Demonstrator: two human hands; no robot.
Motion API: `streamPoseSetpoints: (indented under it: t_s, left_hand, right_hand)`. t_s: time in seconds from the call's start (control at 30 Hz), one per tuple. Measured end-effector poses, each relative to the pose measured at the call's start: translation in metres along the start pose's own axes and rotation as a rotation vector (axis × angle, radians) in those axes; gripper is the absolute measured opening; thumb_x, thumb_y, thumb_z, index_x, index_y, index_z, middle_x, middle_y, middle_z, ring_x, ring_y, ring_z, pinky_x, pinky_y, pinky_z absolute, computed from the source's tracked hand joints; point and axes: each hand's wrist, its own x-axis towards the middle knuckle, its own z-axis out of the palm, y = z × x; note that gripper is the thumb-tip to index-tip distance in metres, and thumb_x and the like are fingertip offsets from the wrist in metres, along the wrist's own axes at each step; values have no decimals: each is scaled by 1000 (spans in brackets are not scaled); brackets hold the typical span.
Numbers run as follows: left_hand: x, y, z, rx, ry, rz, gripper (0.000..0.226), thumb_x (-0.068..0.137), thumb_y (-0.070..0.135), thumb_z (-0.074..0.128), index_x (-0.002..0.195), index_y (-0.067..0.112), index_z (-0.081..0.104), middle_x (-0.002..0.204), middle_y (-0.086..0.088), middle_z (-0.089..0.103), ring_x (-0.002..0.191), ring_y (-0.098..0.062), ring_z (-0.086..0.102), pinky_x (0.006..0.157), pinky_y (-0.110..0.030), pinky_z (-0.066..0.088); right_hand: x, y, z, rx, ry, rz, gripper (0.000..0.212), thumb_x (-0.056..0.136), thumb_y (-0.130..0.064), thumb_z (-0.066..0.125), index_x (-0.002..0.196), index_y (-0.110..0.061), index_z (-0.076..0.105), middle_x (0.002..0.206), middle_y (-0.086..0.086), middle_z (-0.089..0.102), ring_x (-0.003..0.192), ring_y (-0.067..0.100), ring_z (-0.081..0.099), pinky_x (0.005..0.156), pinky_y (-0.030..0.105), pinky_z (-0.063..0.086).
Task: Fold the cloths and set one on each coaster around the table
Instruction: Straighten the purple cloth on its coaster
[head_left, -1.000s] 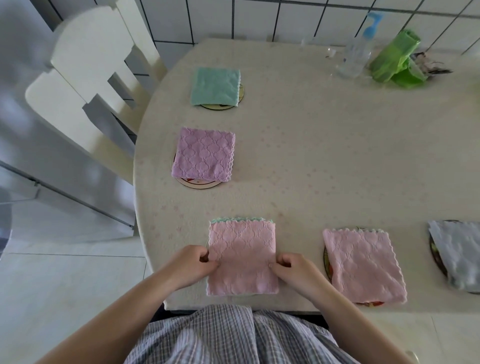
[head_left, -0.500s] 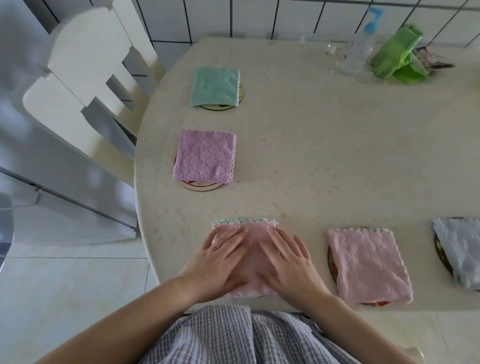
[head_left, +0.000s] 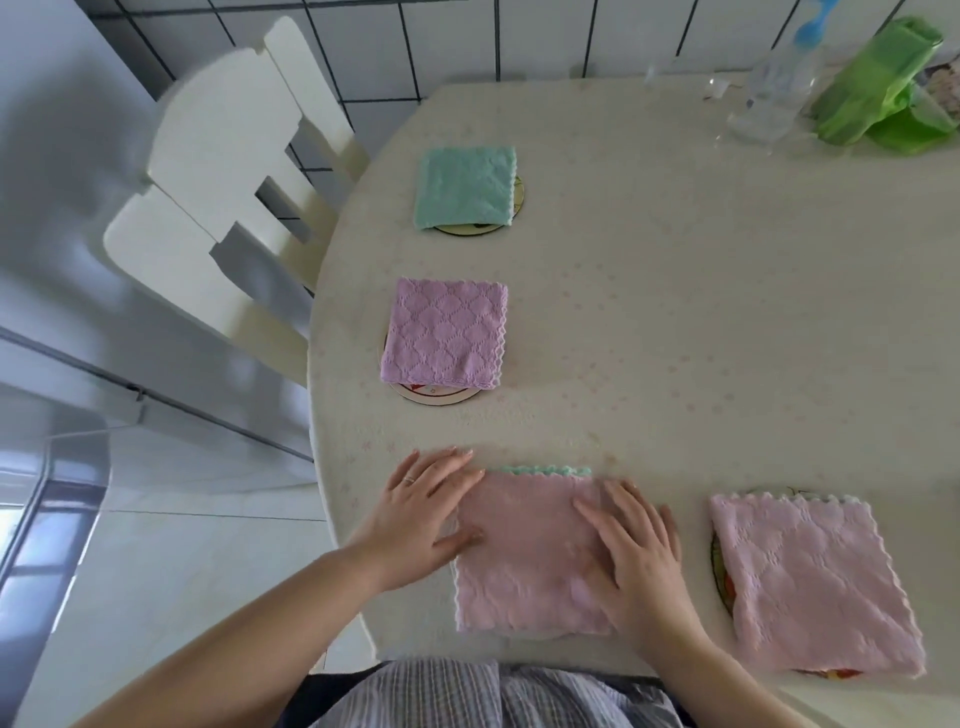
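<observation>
A folded pink cloth (head_left: 524, 545) with a mint scalloped far edge lies at the near edge of the table (head_left: 675, 322). My left hand (head_left: 423, 512) lies flat at its left side, fingers straight, partly on the tablecloth. My right hand (head_left: 631, 545) presses flat on its right half. Any coaster under this cloth is hidden. To the right a second folded pink cloth (head_left: 810, 582) covers a coaster (head_left: 719, 566). Farther away a folded purple cloth (head_left: 444, 335) rests on a coaster (head_left: 434, 397), and a folded mint cloth (head_left: 465, 187) on another coaster (head_left: 518, 195).
A cream chair (head_left: 228, 176) stands at the table's left side. At the far right corner are a clear spray bottle (head_left: 774, 88) with a blue top and a crumpled green bag (head_left: 883, 93). The tiled floor lies to the left.
A second ago both hands pinched the pink cloth's side edges. They then flattened on top of it, and now they have slid apart, the left hand reaching its left edge.
</observation>
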Motion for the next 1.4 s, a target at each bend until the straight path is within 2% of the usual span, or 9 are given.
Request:
streamPoseSetpoints:
  t_s: [0.13, 0.27, 0.43, 0.57, 0.77, 1.0, 1.2, 1.33, 1.4]
  left_hand:
    - [11, -35, -28, -215, 209, -202, 49, 81, 48, 44, 116, 18, 61, 124, 1, 57, 118, -17, 49, 101, -37, 40]
    - [49, -75, -68, -499, 292, -466, 22, 87, 22, 58, 109, 16, 63, 109, 6, 53, 107, -11, 53, 94, -26, 39]
    - [125, -147, -98, -537, 307, -468, 28, 87, 16, 60, 115, 11, 59, 112, -2, 58, 106, -17, 55, 95, -35, 44]
    - [171, -176, -106, -609, 97, -436, 37, 86, 21, 62, 122, 13, 55, 107, 3, 57, 96, -13, 55, 89, -27, 42]
    - [195, -183, -122, -583, -150, -299, 38, 88, 21, 62, 123, 9, 57, 109, -4, 62, 95, -12, 55, 84, -21, 40]
    - [203, -185, -122, -566, -229, -310, 17, 85, 24, 66, 95, 11, 66, 85, -2, 62, 80, -16, 55, 65, -24, 38]
    - [207, -186, -122, -602, -249, -351, 8, 81, 22, 67, 80, 14, 66, 72, 0, 60, 71, -16, 51, 58, -22, 36]
    - [206, -190, -126, -536, -333, -287, 10, 81, 23, 67, 77, 15, 63, 69, 3, 58, 67, -14, 50, 58, -22, 36]
    - [207, -193, -125, -487, -352, -240, 12, 81, 24, 68, 75, 16, 61, 68, 5, 58, 67, -14, 51, 59, -22, 37]
  right_hand:
    - [20, -29, -13, 168, 93, 10, 47, 84, -50, 38, 119, -28, 59, 139, -13, 37, 136, 8, 24, 110, 36, 23]
    - [44, -75, -21, 428, 76, 95, 37, 83, -41, 45, 113, -30, 63, 121, -30, 49, 114, -13, 45, 100, 19, 36]
    - [88, -130, 6, 901, -136, 440, 26, 94, -28, 51, 118, -36, 56, 110, -28, 58, 93, -26, 50, 77, -3, 38]
    - [122, -166, 38, 1212, 8, 647, 24, 93, -25, 54, 117, -28, 60, 121, -12, 61, 113, -1, 55, 98, 23, 43]
    - [153, -194, 46, 1461, 229, 772, 23, 93, -16, 52, 110, -28, 62, 124, 0, 59, 115, 11, 55, 95, 29, 44]
    - [170, -206, 47, 1355, 305, 828, 24, 95, -11, 47, 109, -24, 61, 118, -4, 62, 110, 15, 60, 100, 32, 43]
    - [173, -210, 56, 1313, 431, 881, 24, 92, -10, 52, 94, -26, 70, 108, -9, 67, 93, 3, 62, 87, 22, 44]
    - [169, -212, 60, 1345, 509, 932, 23, 89, -9, 56, 83, -22, 74, 100, -7, 71, 90, 11, 61, 100, 37, 43]
    - [169, -211, 61, 1334, 504, 926, 23, 90, -9, 56, 83, -22, 74, 104, -4, 71, 86, 11, 59, 95, 35, 45]
